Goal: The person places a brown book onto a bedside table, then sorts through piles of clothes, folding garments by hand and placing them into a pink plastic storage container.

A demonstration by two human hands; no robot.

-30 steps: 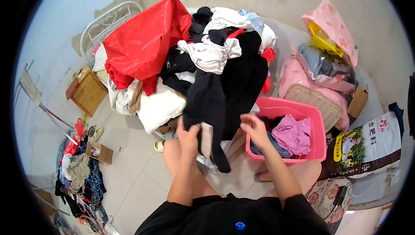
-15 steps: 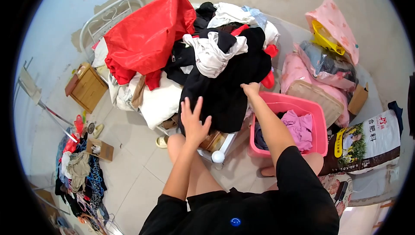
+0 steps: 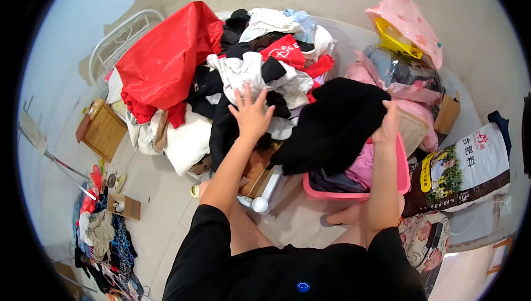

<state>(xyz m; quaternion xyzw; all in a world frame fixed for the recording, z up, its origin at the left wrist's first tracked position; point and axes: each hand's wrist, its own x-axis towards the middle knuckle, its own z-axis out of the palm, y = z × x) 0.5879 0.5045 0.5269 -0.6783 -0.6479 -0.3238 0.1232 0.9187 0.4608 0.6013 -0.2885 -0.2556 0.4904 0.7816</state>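
Observation:
My right hand [image 3: 388, 125] is closed on the edge of a black garment [image 3: 334, 126], whose kind I cannot make out. The cloth stretches left from that grip and hangs partly over the pink plastic bin [image 3: 405, 171]. Purple-pink and dark clothes [image 3: 359, 171] lie inside the bin, partly covered by the black cloth. My left hand [image 3: 251, 115] has its fingers spread over the clothes heap, close to a crumpled white garment [image 3: 235, 71]. Whether it touches the heap is unclear.
A big red bag [image 3: 166, 66] lies on the bed left of the heap. Pink bags [image 3: 404, 88] and a printed sack [image 3: 470, 162] stand at right. A white bed-frame post [image 3: 260, 205] rises near my legs. Clothes and a cardboard box [image 3: 126, 206] sit at lower left.
My right hand has pulled the black garment right, off the heap and partly over the bin. A red printed cloth shows beneath. My left hand has moved up toward the white garment.

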